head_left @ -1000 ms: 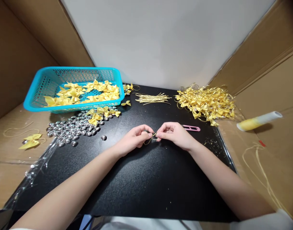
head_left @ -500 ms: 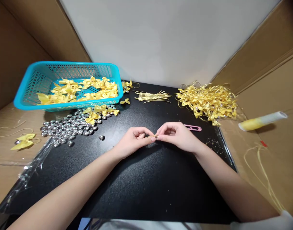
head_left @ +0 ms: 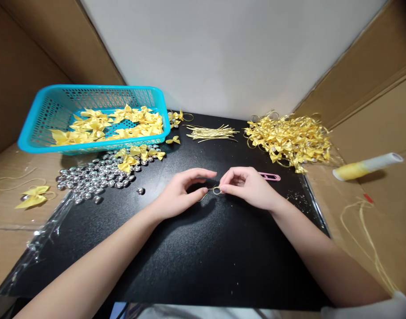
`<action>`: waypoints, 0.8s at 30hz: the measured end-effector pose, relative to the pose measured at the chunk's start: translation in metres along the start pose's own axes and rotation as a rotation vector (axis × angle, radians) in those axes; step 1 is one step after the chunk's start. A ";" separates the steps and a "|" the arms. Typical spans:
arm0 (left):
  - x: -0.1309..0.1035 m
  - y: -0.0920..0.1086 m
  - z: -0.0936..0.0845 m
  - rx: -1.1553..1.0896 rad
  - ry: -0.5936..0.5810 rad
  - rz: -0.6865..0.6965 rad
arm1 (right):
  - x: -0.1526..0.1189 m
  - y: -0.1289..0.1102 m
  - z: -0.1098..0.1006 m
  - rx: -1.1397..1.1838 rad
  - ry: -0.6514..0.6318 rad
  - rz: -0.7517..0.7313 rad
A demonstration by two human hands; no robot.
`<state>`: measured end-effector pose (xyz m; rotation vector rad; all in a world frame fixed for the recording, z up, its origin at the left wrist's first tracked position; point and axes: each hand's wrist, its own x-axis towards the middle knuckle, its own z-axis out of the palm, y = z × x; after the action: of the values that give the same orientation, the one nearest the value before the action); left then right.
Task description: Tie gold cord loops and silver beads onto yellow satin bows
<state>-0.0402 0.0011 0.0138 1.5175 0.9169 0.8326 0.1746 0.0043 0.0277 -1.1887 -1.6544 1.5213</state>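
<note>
Between my hands is a thin gold cord (head_left: pixel 216 191), bent into a small loop. My right hand (head_left: pixel 247 186) pinches the cord at the loop's right side, thumb against fingertips. My left hand (head_left: pixel 185 191) has its thumb and fingers spread apart, and its thumb tip is beside the cord's left part; whether they touch I cannot tell. Behind my hands lies a bundle of straight gold cord pieces (head_left: pixel 211 132). A pink cutter-like tool (head_left: pixel 271 177) is partly hidden behind my right hand.
A blue basket (head_left: pixel 90 148) holding yellow ribbon bows stands at the back left. Silver beads (head_left: pixel 99 173) are spread before it, with several bows on top. Gold bows with loops (head_left: pixel 289 139) are heaped at the back right. A yellow-white tube (head_left: pixel 367 167) lies on the right cardboard.
My left fingers have opened away from the cord and moved slightly left. A small loop now shows at my right fingertips, which stay pinched.
</note>
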 end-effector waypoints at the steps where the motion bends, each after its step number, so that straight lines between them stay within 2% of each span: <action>1: 0.000 0.000 0.003 -0.037 -0.045 -0.039 | 0.000 0.000 0.000 0.001 0.000 -0.007; 3: 0.000 -0.001 0.008 -0.088 -0.083 -0.130 | 0.000 0.001 0.001 -0.002 0.001 -0.021; 7: 0.000 -0.001 0.012 -0.175 -0.087 -0.245 | 0.000 0.002 0.001 -0.016 -0.005 -0.043; 10: 0.000 -0.001 0.011 -0.239 -0.090 -0.292 | 0.001 0.003 0.001 -0.059 -0.018 -0.067; 14: 0.001 0.000 0.012 -0.199 -0.046 -0.324 | 0.000 0.001 0.003 -0.140 -0.012 -0.109; 18: 0.001 -0.001 0.015 -0.170 -0.023 -0.334 | -0.002 -0.003 0.006 -0.235 -0.018 -0.197; 24: 0.002 -0.003 0.015 -0.174 -0.001 -0.421 | -0.003 -0.005 0.007 -0.366 0.011 -0.320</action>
<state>-0.0266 -0.0036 0.0086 1.1200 1.0857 0.5871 0.1685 -0.0015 0.0319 -1.0403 -2.0610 1.0440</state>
